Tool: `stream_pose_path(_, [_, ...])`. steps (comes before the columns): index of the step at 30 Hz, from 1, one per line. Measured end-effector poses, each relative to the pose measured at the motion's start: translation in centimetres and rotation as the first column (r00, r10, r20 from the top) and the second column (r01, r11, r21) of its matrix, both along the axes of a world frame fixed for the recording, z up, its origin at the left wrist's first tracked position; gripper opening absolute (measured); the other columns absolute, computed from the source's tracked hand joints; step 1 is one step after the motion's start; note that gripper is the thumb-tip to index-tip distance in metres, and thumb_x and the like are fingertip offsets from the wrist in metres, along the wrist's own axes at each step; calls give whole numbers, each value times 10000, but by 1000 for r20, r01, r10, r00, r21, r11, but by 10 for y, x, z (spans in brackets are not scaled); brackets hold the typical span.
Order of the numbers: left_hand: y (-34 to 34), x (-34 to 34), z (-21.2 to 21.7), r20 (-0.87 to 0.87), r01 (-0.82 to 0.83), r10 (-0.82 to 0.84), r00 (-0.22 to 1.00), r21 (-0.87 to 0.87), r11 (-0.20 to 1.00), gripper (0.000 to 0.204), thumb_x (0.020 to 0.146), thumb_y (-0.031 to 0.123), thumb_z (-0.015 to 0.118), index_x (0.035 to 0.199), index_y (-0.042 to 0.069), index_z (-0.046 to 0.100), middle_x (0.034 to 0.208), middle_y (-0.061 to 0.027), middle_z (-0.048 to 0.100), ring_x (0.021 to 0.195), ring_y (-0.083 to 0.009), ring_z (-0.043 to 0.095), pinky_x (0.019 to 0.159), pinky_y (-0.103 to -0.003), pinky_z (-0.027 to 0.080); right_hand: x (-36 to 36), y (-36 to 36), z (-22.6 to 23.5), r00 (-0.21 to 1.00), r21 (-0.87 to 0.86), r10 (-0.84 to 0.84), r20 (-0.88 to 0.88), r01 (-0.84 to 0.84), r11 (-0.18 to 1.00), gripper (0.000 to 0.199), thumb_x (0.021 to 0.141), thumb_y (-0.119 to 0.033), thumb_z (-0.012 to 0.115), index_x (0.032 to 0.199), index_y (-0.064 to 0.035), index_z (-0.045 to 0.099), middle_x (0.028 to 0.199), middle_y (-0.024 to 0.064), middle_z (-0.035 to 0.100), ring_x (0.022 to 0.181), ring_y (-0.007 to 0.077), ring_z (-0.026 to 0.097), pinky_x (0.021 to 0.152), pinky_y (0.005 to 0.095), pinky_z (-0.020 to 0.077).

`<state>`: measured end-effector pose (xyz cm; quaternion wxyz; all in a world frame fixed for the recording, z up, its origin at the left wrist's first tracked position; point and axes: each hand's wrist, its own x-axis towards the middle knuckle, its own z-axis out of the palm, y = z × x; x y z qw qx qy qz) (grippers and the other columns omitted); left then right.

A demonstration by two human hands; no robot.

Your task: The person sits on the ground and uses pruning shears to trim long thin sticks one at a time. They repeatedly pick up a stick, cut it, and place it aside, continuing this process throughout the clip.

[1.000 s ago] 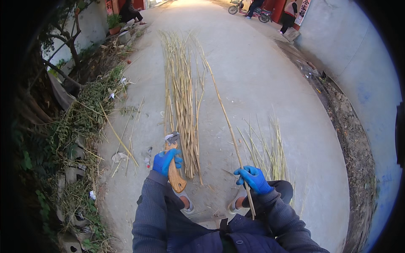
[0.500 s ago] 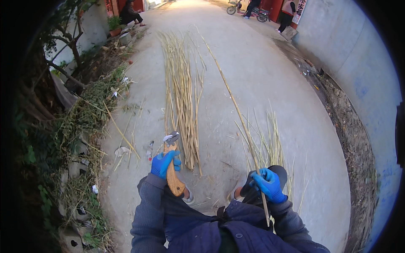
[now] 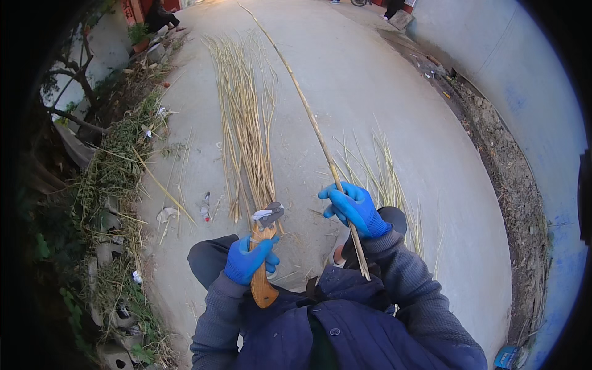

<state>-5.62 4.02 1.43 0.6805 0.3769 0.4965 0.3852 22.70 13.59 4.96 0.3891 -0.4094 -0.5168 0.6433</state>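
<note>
My left hand (image 3: 250, 260), in a blue work glove, is closed round the curved wooden handle of a hand tool (image 3: 264, 295). Its short grey metal head points away from me; I cannot make out its exact kind. My right hand (image 3: 359, 209), gloved the same way, holds a long, thin dry stalk (image 3: 310, 117) near its thick end. That end is split and lies over my lap, while the thin tip reaches far up the road. Just beyond the tool lies a long bundle of similar stalks (image 3: 246, 129).
Paler thin stalks (image 3: 388, 172) lie by my right knee. Weeds and rubble (image 3: 117, 179) line the left side; a bluish wall (image 3: 493, 68) runs along the right. A person (image 3: 161, 17) sits at the far left, and another person's legs (image 3: 393, 8) show at the far right.
My right hand has risen and moved left with the stalk, lifting its thick end. My left hand and the tool have shifted slightly down and right. The view has tilted downward.
</note>
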Motion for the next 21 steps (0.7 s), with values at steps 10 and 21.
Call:
stream_pose_path(10, [-66, 22, 36, -100, 264, -278, 955, -136, 955, 326, 925, 192, 651, 1158, -26, 582, 794, -93, 700, 681, -132, 679, 591, -268, 553, -80, 74, 8, 981, 109, -178, 72, 169, 980, 288, 928, -282, 602, 986, -5, 655, 625, 56, 592, 579, 128, 627, 485, 250, 487])
stream_pose_path(21, [-62, 29, 33, -96, 231, -247, 964, -148, 962, 283, 930, 127, 624, 1163, -22, 567, 806, -102, 685, 663, -149, 669, 593, -280, 552, -85, 60, 17, 935, 151, -347, 71, 334, 930, 289, 905, -280, 615, 997, -11, 664, 632, 41, 582, 594, 124, 634, 505, 249, 484])
